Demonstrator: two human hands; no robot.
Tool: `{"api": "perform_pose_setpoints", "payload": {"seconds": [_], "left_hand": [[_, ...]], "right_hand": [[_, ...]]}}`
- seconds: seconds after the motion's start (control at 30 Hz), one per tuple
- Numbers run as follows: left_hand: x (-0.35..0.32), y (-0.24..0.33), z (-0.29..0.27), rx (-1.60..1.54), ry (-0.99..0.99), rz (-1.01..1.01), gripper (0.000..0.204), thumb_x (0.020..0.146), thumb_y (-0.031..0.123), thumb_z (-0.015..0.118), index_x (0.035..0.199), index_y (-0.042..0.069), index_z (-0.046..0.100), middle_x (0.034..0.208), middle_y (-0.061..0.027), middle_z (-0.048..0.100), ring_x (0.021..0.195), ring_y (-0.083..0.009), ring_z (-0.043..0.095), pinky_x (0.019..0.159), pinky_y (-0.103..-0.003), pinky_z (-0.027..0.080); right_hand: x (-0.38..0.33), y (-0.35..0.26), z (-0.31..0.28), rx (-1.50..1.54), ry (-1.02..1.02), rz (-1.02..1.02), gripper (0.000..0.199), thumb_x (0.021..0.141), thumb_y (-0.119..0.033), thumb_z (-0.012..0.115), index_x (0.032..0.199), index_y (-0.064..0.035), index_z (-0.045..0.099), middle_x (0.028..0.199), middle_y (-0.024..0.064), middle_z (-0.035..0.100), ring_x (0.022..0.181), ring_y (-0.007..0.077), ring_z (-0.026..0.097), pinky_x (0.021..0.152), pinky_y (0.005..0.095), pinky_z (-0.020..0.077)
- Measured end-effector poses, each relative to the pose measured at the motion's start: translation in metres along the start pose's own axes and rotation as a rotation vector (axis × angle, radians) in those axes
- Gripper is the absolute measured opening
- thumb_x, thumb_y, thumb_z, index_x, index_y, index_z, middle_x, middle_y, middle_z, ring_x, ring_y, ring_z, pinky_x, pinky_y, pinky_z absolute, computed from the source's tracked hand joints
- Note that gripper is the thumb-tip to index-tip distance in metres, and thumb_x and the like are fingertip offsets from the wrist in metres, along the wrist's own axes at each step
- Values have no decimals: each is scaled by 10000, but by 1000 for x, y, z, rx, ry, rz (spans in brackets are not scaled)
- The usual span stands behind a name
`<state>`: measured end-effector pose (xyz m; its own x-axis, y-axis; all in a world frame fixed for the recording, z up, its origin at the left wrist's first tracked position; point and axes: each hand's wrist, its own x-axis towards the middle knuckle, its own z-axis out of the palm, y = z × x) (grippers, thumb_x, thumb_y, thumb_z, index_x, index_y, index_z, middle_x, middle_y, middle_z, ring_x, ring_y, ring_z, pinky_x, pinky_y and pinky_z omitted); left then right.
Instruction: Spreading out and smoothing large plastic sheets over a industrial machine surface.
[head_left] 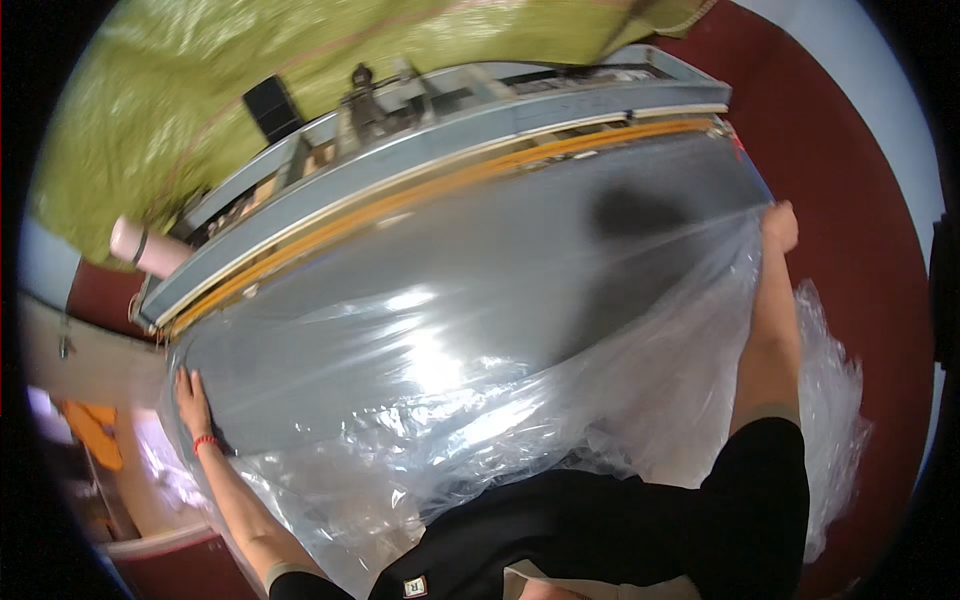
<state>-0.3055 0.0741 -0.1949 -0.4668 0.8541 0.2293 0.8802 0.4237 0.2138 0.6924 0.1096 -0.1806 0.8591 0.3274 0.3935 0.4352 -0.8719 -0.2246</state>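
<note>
A large clear plastic sheet [450, 370] lies spread over a shiny grey metal table [560, 210], crumpled toward my body. My left hand [190, 398] rests flat on the sheet's left edge at the table's left end, a red band on its wrist. My right hand [780, 226] is stretched out to the table's far right end, fingers closed on the sheet's edge there. Between both hands the sheet is pulled wide across the table.
Along the table's far side runs a long grey machine bar with an orange strip [450, 180]. A pink cylinder [135, 245] sits at its left end. Green cloth [200, 90] lies beyond. Dark red floor [860, 200] is on the right. More bunched plastic [830, 400] hangs at my right.
</note>
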Motion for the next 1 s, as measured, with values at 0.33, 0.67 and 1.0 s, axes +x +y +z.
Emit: {"api": "perform_pose_setpoints", "payload": {"seconds": [0.33,0.67,1.0], "left_hand": [[-67,231,-21,-800,36,227,231,870,200,471,943,9,579,885,-49,572,832,-136,522,773,-268,400],[-325,541,-15,-640,-444,1372,302,736,143,615,996,1,553,1155,-142,474,1060,-312,452,892,-379,355],[-244,473,-63,-2072,-1457,224,270,797,75,461,1065,51,452,791,-52,539,700,-193,551,626,-293,473]], "right_hand": [[6,-12,9,44,8,-98,240,815,-141,372,929,3,528,878,207,608,838,337,598,709,434,475],[3,-6,8,115,16,-126,186,814,-130,397,893,-17,521,818,174,622,787,313,613,691,412,479],[-2,-16,3,112,-46,-133,196,818,-149,410,940,-43,522,874,160,617,832,315,603,702,422,482]]}}
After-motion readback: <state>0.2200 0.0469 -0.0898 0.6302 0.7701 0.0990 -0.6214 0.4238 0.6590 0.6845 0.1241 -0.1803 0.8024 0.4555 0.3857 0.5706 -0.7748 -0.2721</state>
